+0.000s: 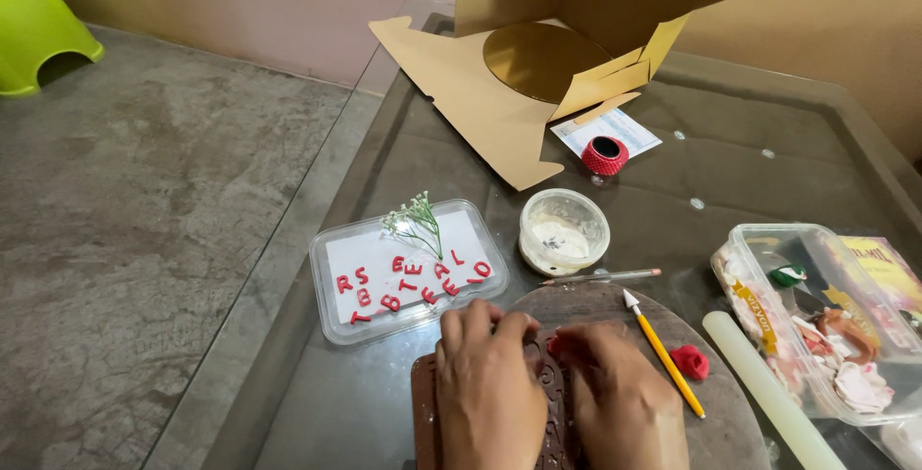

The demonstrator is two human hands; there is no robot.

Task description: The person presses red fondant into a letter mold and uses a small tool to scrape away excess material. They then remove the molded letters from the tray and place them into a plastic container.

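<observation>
Both my hands press down on a brown mould (554, 403) with raised patterns, lying on a round brown board (715, 403). My left hand (488, 384) covers the mould's left part with fingers bent. My right hand (619, 393) rests on its right part, fingertips on a bit of red paste (553, 343). Just beyond my left hand lies a clear plastic lid (331, 312) holding a white sheet with several red cut-out letters (413, 280) and a small white flower sprig (415, 220).
A yellow-handled tool (663, 353), a red paste lump (691, 361) and a pale rolling pin (764, 384) lie right of my hands. A thin pencil-like stick (600, 277), white tub (564, 230), red ring (605, 155), open cardboard box (538, 57) and clear container (816, 326) stand on the glass table.
</observation>
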